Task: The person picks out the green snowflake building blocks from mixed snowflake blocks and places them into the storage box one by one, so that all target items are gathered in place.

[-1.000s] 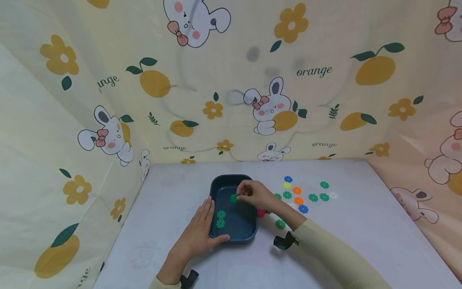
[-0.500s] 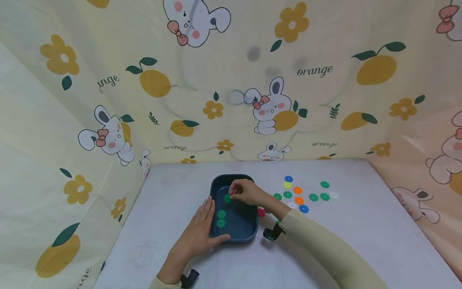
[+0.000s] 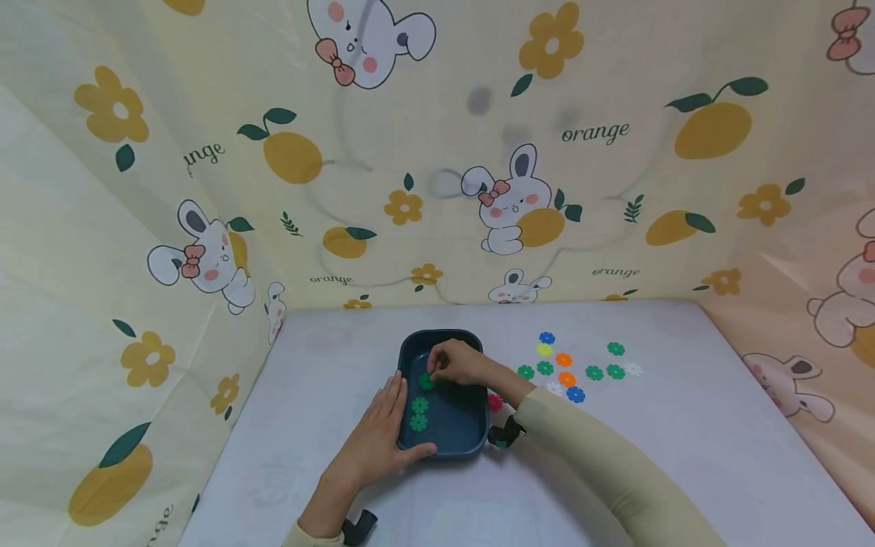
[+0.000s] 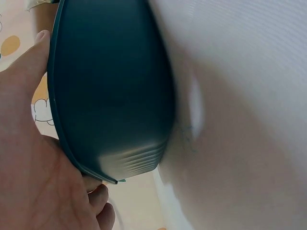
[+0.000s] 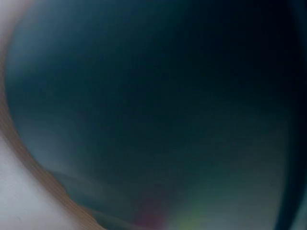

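Note:
A dark blue tray (image 3: 459, 437) sits on the white table. My left hand (image 3: 376, 439) rests along its left rim with straight fingers, the thumb lying over the near rim; the left wrist view shows that hand against the tray's outer wall (image 4: 110, 86). Inside, my right hand (image 3: 458, 363) pinches a green flower-shaped disc (image 3: 426, 382) between thumb and fingertips, low over the tray's left side. Just nearer lie two more green discs (image 3: 419, 414), one below the other. The right wrist view is dark and blurred, filled mostly by the tray (image 5: 144, 96).
Right of the tray, several loose discs lie scattered: green (image 3: 595, 373), orange (image 3: 567, 379), blue (image 3: 576, 394), yellow (image 3: 544, 349), white (image 3: 633, 369) and red (image 3: 495, 402). The right sleeve (image 3: 601, 463) passes over the table nearby. A printed cloth (image 3: 437, 152) stands behind.
My right hand has moved left and slightly nearer inside the tray with the green disc, bringing it close above the two others. The left hand and tray have stayed put.

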Demonstrator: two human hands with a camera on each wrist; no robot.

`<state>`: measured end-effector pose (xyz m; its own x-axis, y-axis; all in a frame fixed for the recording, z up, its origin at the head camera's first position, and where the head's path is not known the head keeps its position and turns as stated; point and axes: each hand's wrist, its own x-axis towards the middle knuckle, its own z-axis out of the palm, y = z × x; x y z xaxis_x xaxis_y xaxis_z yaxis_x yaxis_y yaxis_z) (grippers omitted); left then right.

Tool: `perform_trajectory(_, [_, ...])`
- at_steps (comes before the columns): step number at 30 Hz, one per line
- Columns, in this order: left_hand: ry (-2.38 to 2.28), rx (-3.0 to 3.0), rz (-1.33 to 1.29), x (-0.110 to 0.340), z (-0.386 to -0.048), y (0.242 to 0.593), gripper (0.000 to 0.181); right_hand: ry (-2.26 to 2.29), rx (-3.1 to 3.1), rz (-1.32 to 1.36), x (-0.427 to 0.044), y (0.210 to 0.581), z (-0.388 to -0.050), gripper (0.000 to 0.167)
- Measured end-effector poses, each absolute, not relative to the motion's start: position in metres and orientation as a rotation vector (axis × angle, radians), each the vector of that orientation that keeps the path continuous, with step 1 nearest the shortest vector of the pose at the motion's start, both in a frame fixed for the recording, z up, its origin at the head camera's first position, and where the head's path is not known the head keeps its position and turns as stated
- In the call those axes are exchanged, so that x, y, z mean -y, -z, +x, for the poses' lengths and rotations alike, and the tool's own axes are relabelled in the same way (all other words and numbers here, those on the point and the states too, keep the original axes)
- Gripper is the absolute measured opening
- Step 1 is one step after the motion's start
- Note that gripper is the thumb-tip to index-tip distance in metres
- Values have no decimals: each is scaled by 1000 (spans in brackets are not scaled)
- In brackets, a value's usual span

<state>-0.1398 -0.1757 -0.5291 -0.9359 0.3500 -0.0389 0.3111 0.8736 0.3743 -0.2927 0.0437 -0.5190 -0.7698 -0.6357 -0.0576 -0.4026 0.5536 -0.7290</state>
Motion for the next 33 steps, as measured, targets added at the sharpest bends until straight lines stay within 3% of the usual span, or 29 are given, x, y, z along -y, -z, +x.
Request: perform_trajectory(33, [-592, -2915, 491, 176, -143, 531, 124, 927, -2465, -916, -34, 524, -300, 5])
